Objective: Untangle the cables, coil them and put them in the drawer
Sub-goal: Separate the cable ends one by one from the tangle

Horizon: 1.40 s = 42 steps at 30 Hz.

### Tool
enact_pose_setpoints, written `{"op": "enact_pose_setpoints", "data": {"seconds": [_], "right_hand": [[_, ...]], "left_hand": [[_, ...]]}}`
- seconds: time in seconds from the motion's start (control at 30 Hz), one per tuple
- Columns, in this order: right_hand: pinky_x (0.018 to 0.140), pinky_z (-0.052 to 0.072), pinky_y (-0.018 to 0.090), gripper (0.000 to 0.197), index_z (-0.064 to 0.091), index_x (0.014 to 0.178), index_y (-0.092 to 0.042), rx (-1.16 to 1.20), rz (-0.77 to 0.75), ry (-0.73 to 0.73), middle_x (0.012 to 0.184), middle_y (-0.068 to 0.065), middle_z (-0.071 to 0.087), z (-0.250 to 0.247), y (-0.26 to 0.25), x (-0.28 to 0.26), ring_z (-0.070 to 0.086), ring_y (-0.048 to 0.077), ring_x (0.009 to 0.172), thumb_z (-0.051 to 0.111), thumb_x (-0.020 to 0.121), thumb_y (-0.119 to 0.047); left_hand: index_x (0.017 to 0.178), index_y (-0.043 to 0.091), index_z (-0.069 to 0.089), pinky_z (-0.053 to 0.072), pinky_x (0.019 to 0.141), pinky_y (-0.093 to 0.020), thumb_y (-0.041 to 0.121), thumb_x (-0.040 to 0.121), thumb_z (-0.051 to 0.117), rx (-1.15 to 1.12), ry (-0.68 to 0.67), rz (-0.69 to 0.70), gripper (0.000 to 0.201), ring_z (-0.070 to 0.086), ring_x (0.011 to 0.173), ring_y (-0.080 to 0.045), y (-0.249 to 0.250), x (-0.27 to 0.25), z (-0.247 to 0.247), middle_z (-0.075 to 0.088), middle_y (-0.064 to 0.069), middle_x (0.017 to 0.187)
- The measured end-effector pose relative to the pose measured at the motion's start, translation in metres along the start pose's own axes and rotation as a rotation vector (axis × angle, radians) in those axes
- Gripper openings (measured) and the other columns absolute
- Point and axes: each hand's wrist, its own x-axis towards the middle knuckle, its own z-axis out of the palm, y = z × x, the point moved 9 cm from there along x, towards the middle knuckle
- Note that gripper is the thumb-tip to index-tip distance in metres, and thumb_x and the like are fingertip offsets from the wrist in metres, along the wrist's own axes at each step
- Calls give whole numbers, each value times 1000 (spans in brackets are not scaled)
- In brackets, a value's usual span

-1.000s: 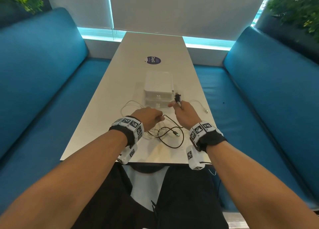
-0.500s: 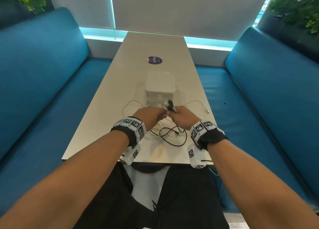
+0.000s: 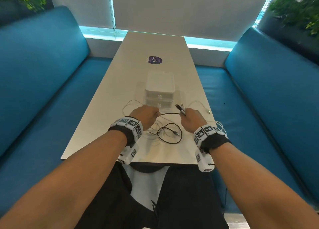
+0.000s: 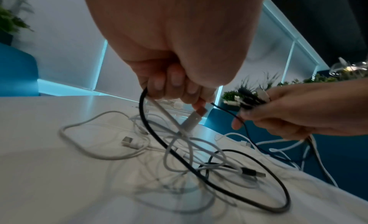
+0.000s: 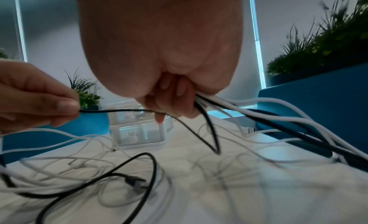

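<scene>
A tangle of white cables and a black cable lies on the white table near its front edge. My left hand grips the black cable together with a white USB plug. My right hand holds a bundle of black and white cable ends, plugs pointing up. The black cable is stretched taut between both hands. Just beyond them stands the clear two-drawer box, with both drawers pushed in.
Blue benches run along both sides of the table. A purple sticker lies beyond the box. A loose white plug rests near the table's right edge, and several cables hang off that side. Plants stand in the far corners.
My hands came together half a second ago and have now drawn apart, pulling the black cable taut between them. The right hand moved right with its bundle of plugs.
</scene>
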Motion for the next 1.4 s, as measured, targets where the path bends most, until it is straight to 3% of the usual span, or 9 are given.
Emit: {"op": "enact_pose_setpoints", "data": {"seconds": [0.1,0.23,0.4,0.57,0.77,0.97,1.17,1.23,1.4], "right_hand": [[66,45,35,32,60,97,-11,116,-93,-8,91,12,66,4,-20,-6,62,32,81,40,102,-35],[75,44,36,27,64,107,-13,127,-220,-173,100,9,67,24,-49,-15,60,28,91,44,101,-30],[72,48,35,19,61,95,-27,30,-280,-135,89,3,67,20,-45,-12,61,26,81,45,100,-36],[72,53,38,27,64,107,-22,-105,-218,-40,94,8,65,5,-27,-7,62,31,83,45,100,-40],[70,46,36,26,63,99,-16,-133,-24,-32,97,12,68,-2,31,1,61,29,82,44,100,-34],[72,49,41,30,54,118,-16,90,-123,120,94,18,67,1,-8,-9,61,38,86,39,103,-37],[66,50,38,52,29,151,-37,61,-227,75,91,13,66,16,-42,-15,62,33,78,44,101,-33],[62,47,36,47,35,147,-37,68,-233,57,87,12,65,19,-41,-16,60,31,73,44,101,-33],[69,40,33,23,62,107,-11,68,-265,-124,99,16,68,34,-45,-22,62,35,90,46,101,-25]], "left_hand": [[92,19,54,41,66,-34,35,106,34,71,-5,18,29,55,77,-26,7,3,5,62,-6,92],[108,25,61,52,68,-39,30,105,38,37,45,59,23,62,79,-28,19,3,4,67,-6,96],[98,21,65,48,69,-35,38,103,43,-42,17,27,29,60,76,-24,9,-2,-4,65,-3,87],[86,12,63,48,67,-35,37,103,45,-96,-44,-3,35,60,72,-24,-14,0,3,64,-5,81],[87,10,62,36,69,-29,31,104,44,-84,-43,-32,32,53,77,-21,-39,-5,9,54,3,77],[91,19,56,45,71,-35,39,105,35,70,-102,-43,33,58,84,-25,-13,1,31,61,-4,92],[92,18,58,43,69,-33,37,104,39,74,-104,-6,30,56,79,-26,5,2,38,65,-8,95],[101,17,64,45,73,-34,36,104,40,89,-133,-1,31,60,85,-28,7,3,39,66,-9,99],[117,21,64,48,74,-35,37,105,38,132,-122,52,33,63,89,-28,18,1,33,67,-8,102]]}}
